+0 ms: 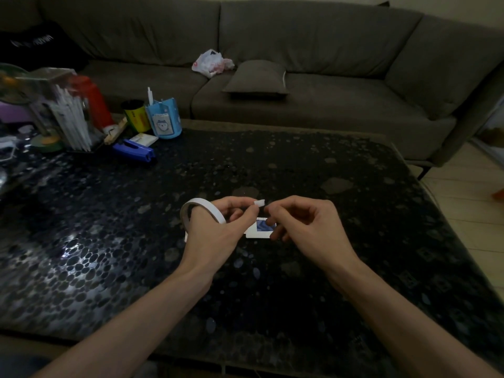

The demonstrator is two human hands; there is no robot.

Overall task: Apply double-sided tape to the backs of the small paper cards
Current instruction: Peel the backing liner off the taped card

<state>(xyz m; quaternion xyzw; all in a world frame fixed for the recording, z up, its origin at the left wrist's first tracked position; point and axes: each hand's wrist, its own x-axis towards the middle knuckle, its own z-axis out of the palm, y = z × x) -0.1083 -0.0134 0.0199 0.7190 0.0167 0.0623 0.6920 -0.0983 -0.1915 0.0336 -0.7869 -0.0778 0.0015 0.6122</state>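
Tape strip [259, 203] pinched, left hand [218, 227], right hand [302, 222]

Small white paper card with a blue picture [263, 227]: 2 ends covered by the left hand [218, 230] and the right hand [305, 222], picture too small to make out. White ring of double-sided tape [201, 207]: lower arc hidden behind the left hand; small white tape scrap [259, 203] pinched by the left fingertips, right fingertips' hold on it not discernible. Far-left clutter: clear plastic holder of white sticks [68, 118] blurred, round greenish glass object [11, 77] cut off by the left edge, lettering on black cloth [35, 45] illegible.
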